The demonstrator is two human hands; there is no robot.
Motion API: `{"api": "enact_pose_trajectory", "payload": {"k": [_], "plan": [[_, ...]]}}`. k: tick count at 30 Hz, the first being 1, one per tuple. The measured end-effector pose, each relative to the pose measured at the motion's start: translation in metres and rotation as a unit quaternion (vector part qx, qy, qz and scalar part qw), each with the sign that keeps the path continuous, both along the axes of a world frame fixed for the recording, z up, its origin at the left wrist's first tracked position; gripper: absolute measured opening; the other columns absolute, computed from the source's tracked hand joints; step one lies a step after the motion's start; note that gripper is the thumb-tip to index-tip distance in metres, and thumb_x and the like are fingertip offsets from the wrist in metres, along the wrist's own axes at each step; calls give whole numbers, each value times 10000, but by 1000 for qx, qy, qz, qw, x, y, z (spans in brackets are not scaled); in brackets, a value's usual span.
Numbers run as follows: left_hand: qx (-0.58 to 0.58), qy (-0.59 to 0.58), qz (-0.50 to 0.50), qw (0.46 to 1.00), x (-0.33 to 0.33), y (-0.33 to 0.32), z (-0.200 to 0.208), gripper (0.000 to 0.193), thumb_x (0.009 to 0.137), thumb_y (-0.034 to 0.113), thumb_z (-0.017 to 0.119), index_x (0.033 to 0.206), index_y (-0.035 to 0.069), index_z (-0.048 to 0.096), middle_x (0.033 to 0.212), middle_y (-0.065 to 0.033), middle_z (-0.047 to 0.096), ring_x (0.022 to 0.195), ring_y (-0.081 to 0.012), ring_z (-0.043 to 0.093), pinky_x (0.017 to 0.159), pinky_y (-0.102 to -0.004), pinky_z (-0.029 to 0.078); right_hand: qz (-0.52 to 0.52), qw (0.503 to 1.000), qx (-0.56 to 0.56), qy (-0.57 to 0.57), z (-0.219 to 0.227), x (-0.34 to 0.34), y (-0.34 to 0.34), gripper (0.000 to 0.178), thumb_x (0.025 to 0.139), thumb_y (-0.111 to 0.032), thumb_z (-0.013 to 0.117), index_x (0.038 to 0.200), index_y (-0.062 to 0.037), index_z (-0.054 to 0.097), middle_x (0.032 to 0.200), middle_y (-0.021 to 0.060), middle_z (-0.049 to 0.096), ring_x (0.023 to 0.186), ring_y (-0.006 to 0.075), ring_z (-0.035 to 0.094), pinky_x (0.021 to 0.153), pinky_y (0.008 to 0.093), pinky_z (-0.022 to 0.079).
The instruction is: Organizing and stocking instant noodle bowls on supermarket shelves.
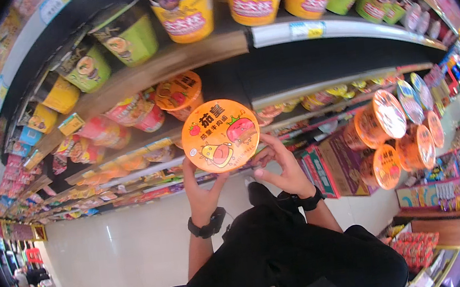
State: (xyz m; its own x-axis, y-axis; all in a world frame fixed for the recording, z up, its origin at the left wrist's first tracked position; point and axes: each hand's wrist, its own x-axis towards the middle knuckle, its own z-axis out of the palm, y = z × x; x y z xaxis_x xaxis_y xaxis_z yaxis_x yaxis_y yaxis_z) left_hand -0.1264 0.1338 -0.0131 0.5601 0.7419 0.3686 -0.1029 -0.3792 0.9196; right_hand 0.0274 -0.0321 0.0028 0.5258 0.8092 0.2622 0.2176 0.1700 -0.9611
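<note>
An orange instant noodle cup (221, 135), its round lid facing up toward me, is held in front of the shelf. My left hand (204, 194) grips its lower left side, with the fingers partly hidden behind the cup. Close by the cup's lower right edge is my right hand (285, 170), its fingers apart and slightly curled; whether a fingertip touches the cup I cannot tell. Just behind the held cup, a similar orange noodle cup (180, 91) stands on the shelf, beside red and white noodle cups (140, 113).
Yellow noodle cups (184, 15) and green ones (128, 37) line the upper shelf. To the right, several orange noodle cups (380, 120) are stacked by a brown carton (338, 159). Pale floor (123, 252) stretches at the lower left.
</note>
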Motion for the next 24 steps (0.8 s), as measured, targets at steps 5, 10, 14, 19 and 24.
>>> {"api": "enact_pose_trajectory", "payload": {"k": [5, 10, 14, 19, 24], "plan": [[7, 77, -124, 989, -9, -35, -19, 878, 681, 159, 913, 1383, 20, 404, 1265, -111, 585, 1155, -207, 579, 1002, -360, 450, -46, 999, -22, 15, -10, -19, -63, 726, 852, -169, 762, 1465, -45, 392, 1137, 57, 595, 957, 135, 605, 808, 295, 466], [-83, 42, -169, 981, -13, -88, -27, 896, 612, 191, 942, 1339, 36, 441, 1279, -98, 511, 1206, -240, 508, 1025, -386, 403, -96, 993, -35, 50, -16, -41, -114, 681, 845, -162, 772, 1418, -36, 427, 1184, 58, 588, 964, 137, 624, 801, 279, 475], [-160, -14, -192, 968, -14, -123, -36, 988, 624, 208, 950, 1396, 46, 355, 1375, -117, 461, 1279, -233, 483, 1084, -395, 384, -133, 989, -45, 49, -10, -48, -143, 680, 821, -178, 800, 1388, -35, 451, 1187, 65, 590, 918, 129, 633, 769, 276, 477], [-146, 19, -221, 964, -8, -143, -38, 1039, 633, 232, 951, 1433, 36, 317, 1380, -128, 475, 1285, -231, 484, 1084, -391, 393, -166, 985, -51, 14, -3, -47, -169, 593, 810, -122, 807, 1312, -50, 500, 1037, 26, 618, 861, 99, 607, 745, 253, 454], [-135, 15, -231, 963, 11, -169, -31, 984, 662, 198, 937, 1428, 36, 341, 1395, -118, 495, 1277, -220, 510, 1091, -381, 401, -184, 982, -2, 36, 3, -29, -195, 636, 780, -147, 834, 1322, -54, 515, 1145, 32, 604, 841, 94, 604, 745, 262, 460]]}}
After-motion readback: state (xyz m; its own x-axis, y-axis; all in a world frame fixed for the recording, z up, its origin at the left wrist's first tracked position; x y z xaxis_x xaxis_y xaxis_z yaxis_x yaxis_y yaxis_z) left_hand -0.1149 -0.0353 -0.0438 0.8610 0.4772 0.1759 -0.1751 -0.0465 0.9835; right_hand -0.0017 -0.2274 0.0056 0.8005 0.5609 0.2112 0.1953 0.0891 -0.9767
